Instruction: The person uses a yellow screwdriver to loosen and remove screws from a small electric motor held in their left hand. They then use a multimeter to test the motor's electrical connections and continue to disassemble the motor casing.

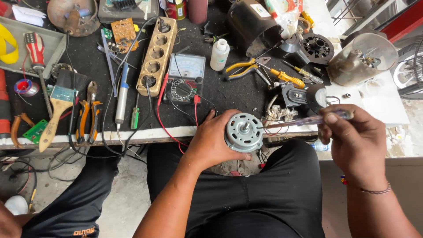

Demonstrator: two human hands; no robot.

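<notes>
A person seated at a cluttered workbench (229, 94) cradles a small electric motor (243, 132) in the left hand (214, 140), fingers curled around its round metal casing, thumb under the rim, shaft end turned up toward the face, apparently so that the top stays open to the tool; the motor hangs just off the bench's front edge, above the lap; the right hand (354, 139) closes around the clear handle of a screwdriver (308, 120), thumb pressed along it, the thin blade reaching leftward to the motor's top plate, near the shaft; whether the tip sits in a screw cannot be told. On the black bench top, within arm's reach, lie an analogue meter (186, 77) with red and black leads, a wooden power strip (157, 55), a white bottle (219, 54), yellow-handled pliers (242, 68), a soldering iron (122, 94), orange-handled pliers (87, 115) and a paintbrush (57, 110); a clear plastic jar (359, 59) lies on its side at the far right, well apart from the hands.
</notes>
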